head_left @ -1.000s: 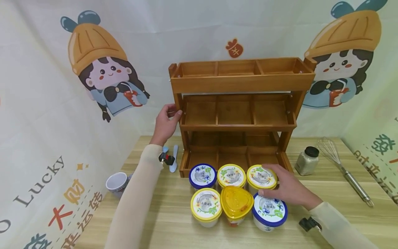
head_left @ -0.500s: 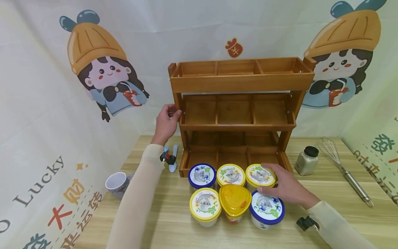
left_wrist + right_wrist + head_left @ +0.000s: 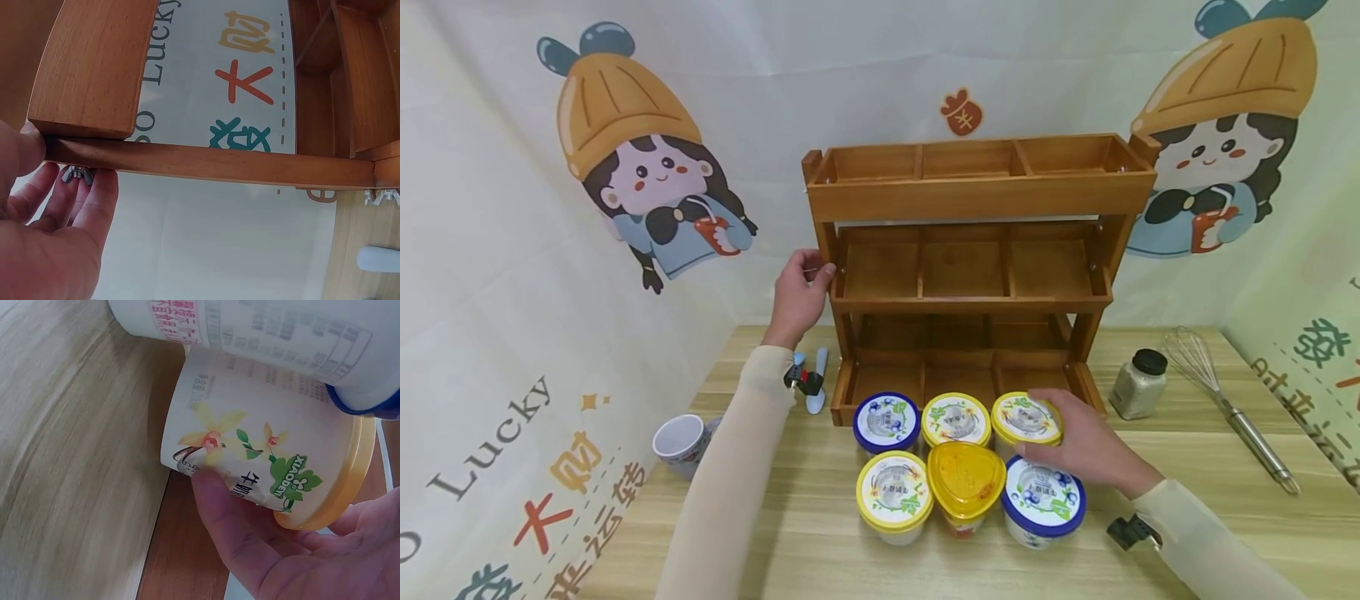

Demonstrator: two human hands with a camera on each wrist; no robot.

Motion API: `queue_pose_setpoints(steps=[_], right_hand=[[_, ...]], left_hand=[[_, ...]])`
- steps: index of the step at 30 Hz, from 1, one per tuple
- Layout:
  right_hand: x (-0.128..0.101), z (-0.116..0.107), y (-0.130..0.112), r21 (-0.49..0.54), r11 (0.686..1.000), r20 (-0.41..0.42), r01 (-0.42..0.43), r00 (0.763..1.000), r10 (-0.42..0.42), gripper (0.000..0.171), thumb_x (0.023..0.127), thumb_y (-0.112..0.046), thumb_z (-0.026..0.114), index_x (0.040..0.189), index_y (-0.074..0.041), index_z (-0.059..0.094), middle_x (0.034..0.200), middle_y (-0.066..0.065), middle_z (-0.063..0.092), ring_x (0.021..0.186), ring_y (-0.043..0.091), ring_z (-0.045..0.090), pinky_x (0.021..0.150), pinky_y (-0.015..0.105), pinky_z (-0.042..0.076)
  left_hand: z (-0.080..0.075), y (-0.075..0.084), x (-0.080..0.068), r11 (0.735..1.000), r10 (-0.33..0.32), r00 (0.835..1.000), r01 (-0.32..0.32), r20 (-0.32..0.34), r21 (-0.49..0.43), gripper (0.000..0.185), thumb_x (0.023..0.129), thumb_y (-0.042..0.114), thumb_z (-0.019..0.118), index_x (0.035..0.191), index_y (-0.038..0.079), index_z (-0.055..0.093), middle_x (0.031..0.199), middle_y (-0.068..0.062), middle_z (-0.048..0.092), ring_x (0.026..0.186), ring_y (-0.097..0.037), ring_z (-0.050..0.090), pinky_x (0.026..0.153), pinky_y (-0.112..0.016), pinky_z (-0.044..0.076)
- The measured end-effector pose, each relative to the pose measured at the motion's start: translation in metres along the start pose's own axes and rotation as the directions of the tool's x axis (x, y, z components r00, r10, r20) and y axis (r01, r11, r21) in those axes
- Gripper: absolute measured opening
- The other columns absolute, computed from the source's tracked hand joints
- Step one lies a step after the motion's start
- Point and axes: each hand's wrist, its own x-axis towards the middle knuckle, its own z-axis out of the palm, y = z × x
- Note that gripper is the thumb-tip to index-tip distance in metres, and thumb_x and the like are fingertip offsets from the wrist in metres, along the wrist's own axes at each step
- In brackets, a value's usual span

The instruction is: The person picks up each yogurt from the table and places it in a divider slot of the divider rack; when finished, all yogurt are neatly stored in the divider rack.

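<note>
A three-tier wooden rack [image 3: 970, 196] stands at the back of the table. My left hand [image 3: 811, 279] grips its left upright at the middle shelf. In the left wrist view the thumb presses the front of the wooden bar [image 3: 206, 164] and the fingers [image 3: 87, 206] curl behind it near a wing nut. Several lidded cups stand in two rows before the rack. My right hand [image 3: 1063, 433] grips the yellow-lidded cup [image 3: 1024, 417] at the right of the back row. The right wrist view shows the thumb [image 3: 219, 512] on that cup's printed side [image 3: 262, 456], beside a blue-lidded cup [image 3: 281, 337].
Other cups: blue lid [image 3: 886, 421], yellow lid [image 3: 956, 419], yellow lid [image 3: 894, 492], orange triangular lid [image 3: 966, 481], blue lid [image 3: 1043, 497]. A spice jar [image 3: 1138, 385] and whisk [image 3: 1225, 408] lie right. A small cup [image 3: 681, 440] and blue spoon [image 3: 818, 385] lie left.
</note>
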Motion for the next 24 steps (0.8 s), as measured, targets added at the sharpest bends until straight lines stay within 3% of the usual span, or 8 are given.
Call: queue_pose_setpoints(steps=[7,12,24], right_hand=[[-0.004,-0.011,-0.006,0.004,1.000,-0.039,0.028,0.999,-0.028,0.088,0.086,-0.047,0.085,0.151,0.001,0.047,0.149,0.026,0.054,0.124,0.042,0.061,0.101,0.063,0.053],[-0.004,-0.026,-0.012,0.009,0.998,-0.088,0.058,0.994,-0.057,0.088,0.087,-0.042,0.085,0.153,0.000,0.044,0.143,0.026,0.057,0.119,0.040,0.062,0.097,0.058,0.056],[0.014,-0.046,-0.013,0.040,0.997,-0.161,0.068,0.985,-0.061,0.089,0.089,-0.036,0.085,0.157,0.002,0.039,0.149,0.028,0.051,0.126,0.046,0.057,0.102,0.063,0.053]], left_hand=[[-0.001,0.000,0.000,1.000,-0.005,1.000,0.005,0.009,0.005,0.042,0.110,0.028,0.059,0.143,0.003,0.052,0.141,-0.018,0.060,0.132,-0.036,0.059,0.112,-0.052,0.050],[-0.002,0.002,0.000,1.000,-0.007,1.000,0.007,0.009,-0.011,0.040,0.110,0.027,0.059,0.142,0.004,0.053,0.140,-0.018,0.060,0.131,-0.036,0.060,0.110,-0.051,0.052],[-0.002,0.001,-0.001,0.999,-0.019,1.000,0.020,0.017,-0.039,0.040,0.110,0.026,0.059,0.143,0.004,0.053,0.140,-0.018,0.060,0.131,-0.036,0.059,0.107,-0.051,0.054]])
